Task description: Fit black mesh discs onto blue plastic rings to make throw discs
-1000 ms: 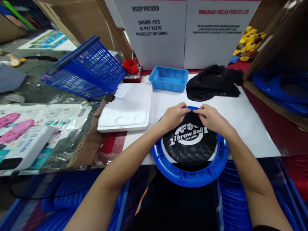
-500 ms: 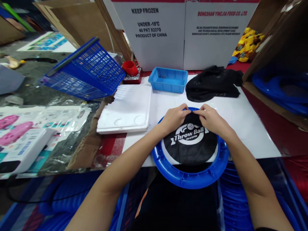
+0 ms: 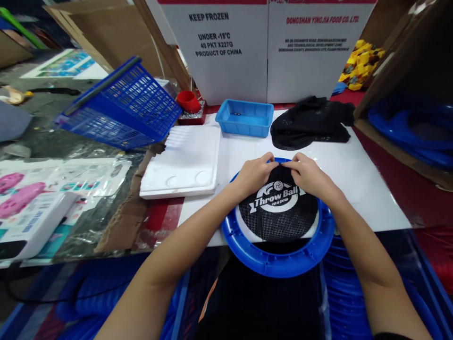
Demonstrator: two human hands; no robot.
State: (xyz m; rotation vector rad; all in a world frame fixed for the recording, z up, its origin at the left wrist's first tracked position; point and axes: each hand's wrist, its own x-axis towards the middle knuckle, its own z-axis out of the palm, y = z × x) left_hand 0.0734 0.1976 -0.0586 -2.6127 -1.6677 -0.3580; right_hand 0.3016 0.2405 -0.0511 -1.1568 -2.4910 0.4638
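A blue plastic ring point(image 3: 278, 264) lies at the near edge of the white work surface and juts out over it toward my lap. Inside it sits a round black mesh fabric point(image 3: 279, 223) printed "Throw Ball" in white; near the bottom a gap separates the fabric from the ring. At the ring's far side my left hand point(image 3: 257, 174) pinches the fabric's top edge. My right hand point(image 3: 307, 175) pinches the same edge from the other side, its fingertips nearly meeting the left ones. The fingers partly hide the edge there.
Beyond the ring stand a light blue tray point(image 3: 245, 123) and a pile of black fabric point(image 3: 313, 123). Left are a white foam slab point(image 3: 184, 163) and a tilted blue basket point(image 3: 122, 106). A red cup point(image 3: 188, 101) stands behind. Stacked blue rings point(image 3: 343, 283) fill a crate below right.
The whole view has shifted slightly. Both hands keep their pinch at the far side of the ring, with hardly any visible movement of the fingers.
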